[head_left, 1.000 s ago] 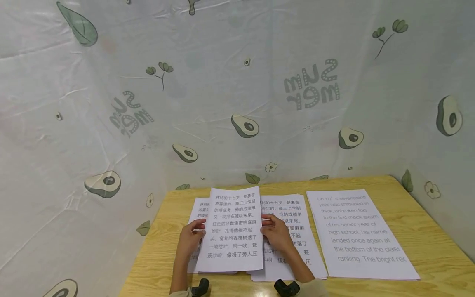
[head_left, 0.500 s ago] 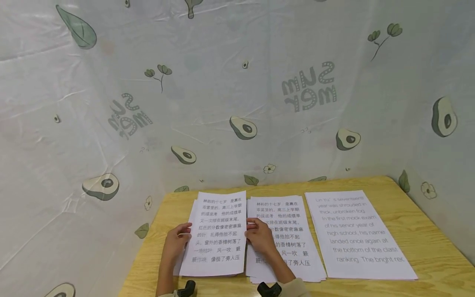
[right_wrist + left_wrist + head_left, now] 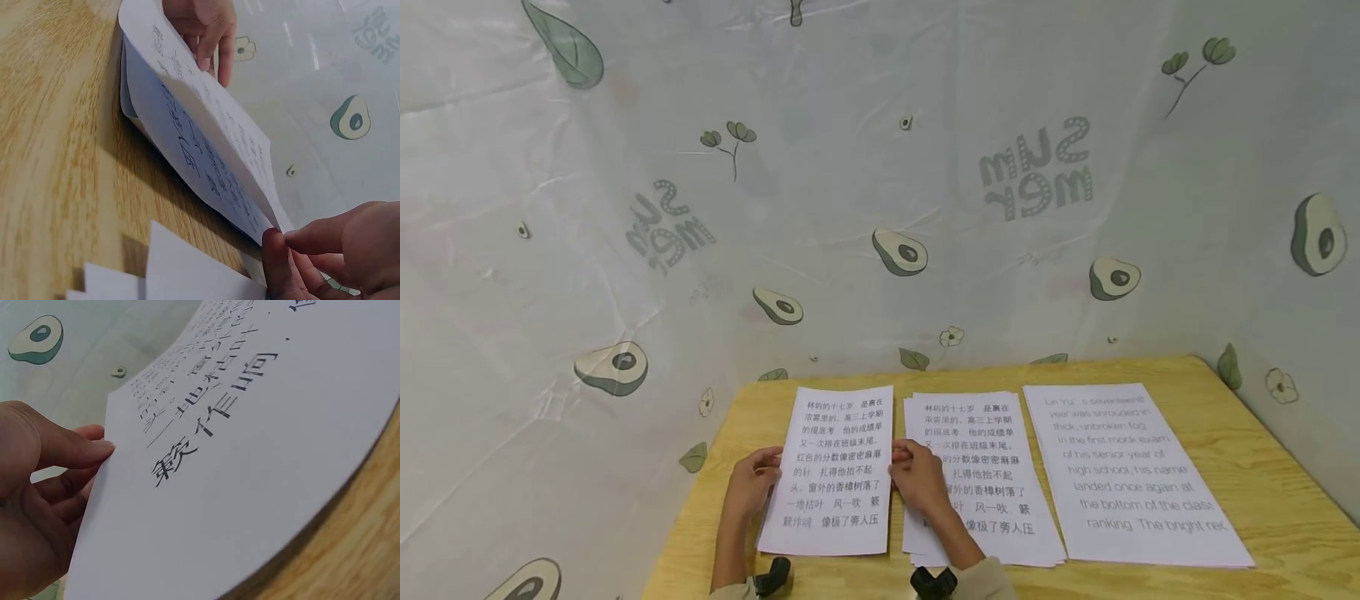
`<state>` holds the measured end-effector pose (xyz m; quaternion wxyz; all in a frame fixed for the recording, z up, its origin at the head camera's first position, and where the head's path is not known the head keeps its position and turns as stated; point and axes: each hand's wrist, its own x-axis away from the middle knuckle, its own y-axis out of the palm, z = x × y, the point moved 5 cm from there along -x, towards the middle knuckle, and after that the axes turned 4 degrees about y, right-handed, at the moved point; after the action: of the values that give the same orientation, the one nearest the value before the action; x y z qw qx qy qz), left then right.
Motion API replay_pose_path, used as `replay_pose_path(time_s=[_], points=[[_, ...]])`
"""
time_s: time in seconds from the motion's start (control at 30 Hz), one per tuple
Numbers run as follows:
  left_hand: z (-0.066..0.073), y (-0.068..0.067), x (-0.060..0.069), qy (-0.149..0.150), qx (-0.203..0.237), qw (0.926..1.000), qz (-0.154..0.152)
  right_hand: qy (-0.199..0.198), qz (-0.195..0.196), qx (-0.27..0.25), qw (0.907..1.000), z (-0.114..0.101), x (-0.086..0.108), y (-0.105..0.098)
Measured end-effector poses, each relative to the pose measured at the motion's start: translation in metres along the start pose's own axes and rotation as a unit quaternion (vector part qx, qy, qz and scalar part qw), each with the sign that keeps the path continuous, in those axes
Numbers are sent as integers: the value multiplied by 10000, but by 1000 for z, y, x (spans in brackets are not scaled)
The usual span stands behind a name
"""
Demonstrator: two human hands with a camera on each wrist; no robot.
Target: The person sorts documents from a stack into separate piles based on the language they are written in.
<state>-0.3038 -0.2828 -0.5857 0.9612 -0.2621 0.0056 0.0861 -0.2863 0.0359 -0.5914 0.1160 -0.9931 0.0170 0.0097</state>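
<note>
The left hand (image 3: 752,481) has a pinching grip on one side of a white page (image 3: 835,475), and the right hand (image 3: 919,479) pinches the other side. The page is at nine o'clock from the middle pile (image 3: 992,475), over the yellow surface (image 3: 1292,508). Another page (image 3: 187,147) is under it; I can't quite tell if the right hand pinches that too. A pile with English words (image 3: 1135,475) lies at three o'clock from the middle pile.
</note>
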Motion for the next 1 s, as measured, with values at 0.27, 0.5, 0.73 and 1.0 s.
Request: replay_pose_path(time_s=[0.27,0.5,0.73,1.0], points=[[-3,-2,-2,-61,131,9999,6,-64,15,292,9996,-7,-2,2],[-3,-1,-4,-30,190,9998,54,-205,113,534,9983,-12,-4,1],[-1,0,-4,-44,190,9997,160,-119,94,570,9983,-12,-5,2],[-3,-1,-4,-159,186,9995,202,-140,88,599,9981,-12,-7,2]])
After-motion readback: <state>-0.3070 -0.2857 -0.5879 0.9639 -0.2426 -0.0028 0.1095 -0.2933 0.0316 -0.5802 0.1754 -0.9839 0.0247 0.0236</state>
